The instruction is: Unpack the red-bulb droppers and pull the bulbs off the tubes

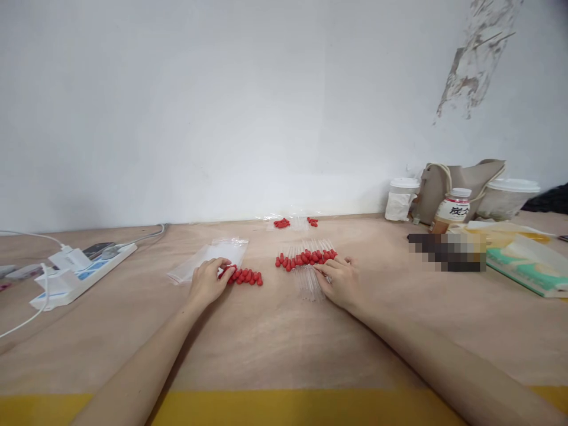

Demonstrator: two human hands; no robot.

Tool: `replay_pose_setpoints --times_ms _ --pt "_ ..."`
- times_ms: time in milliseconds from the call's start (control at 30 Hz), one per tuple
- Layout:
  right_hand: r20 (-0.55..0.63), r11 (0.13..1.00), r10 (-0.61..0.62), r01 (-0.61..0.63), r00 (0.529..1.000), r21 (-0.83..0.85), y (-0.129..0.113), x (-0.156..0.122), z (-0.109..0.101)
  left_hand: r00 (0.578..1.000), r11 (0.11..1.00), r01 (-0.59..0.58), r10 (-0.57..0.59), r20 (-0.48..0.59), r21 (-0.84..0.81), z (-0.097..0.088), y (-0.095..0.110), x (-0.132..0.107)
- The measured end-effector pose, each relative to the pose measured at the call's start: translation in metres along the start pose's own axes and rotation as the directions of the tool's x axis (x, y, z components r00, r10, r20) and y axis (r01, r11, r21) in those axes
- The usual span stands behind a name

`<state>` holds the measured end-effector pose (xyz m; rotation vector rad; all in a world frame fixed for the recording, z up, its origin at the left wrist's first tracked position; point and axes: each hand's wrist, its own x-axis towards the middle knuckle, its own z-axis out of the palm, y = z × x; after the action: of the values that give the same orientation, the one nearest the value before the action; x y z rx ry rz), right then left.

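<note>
My left hand (209,281) pinches a red rubber bulb at the left end of a short row of red bulbs (249,277) lying on the table. My right hand (341,280) has its fingers closed at the upper ends of a bunch of loose clear dropper tubes (308,284); its grip is partly hidden. Just beyond these tubes, a row of droppers with red bulbs (306,257) lies with the clear stems pointing toward the wall. Behind my left hand rests a clear zip bag (233,251) on the table.
Near the wall lie a clear bag with red bulbs (281,223) and more red pieces (313,222). At left is a white power strip (110,263) with cables. A lidded cup (402,198), a bottle (452,210), a beige bag (426,192) and a green packet (528,266) stand or lie at right.
</note>
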<state>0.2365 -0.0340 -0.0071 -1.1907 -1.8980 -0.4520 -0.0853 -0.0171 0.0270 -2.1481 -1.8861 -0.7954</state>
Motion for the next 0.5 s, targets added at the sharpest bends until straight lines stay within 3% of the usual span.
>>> replay_pose_setpoints --times_ms 133,267,400,500 --pt "0.039 0.996 -0.005 0.009 0.999 -0.093 -0.003 0.001 -0.001 0.99 0.999 -0.049 0.048 -0.135 -0.003 0.0 0.001 -0.002" --pt "0.087 0.988 -0.019 0.032 0.996 -0.154 -0.008 0.002 -0.004 0.941 0.983 -0.182 0.175 -0.291 0.003 -0.004 0.019 -0.007" --pt "0.122 0.984 -0.056 0.076 0.991 -0.164 -0.012 0.001 -0.008 0.918 0.929 -0.365 0.35 -0.184 -0.053 -0.002 0.056 -0.015" --pt "0.149 0.984 -0.075 0.097 0.986 -0.148 -0.013 0.0 -0.009 0.909 0.904 -0.416 0.411 -0.068 -0.095 0.008 0.087 -0.014"
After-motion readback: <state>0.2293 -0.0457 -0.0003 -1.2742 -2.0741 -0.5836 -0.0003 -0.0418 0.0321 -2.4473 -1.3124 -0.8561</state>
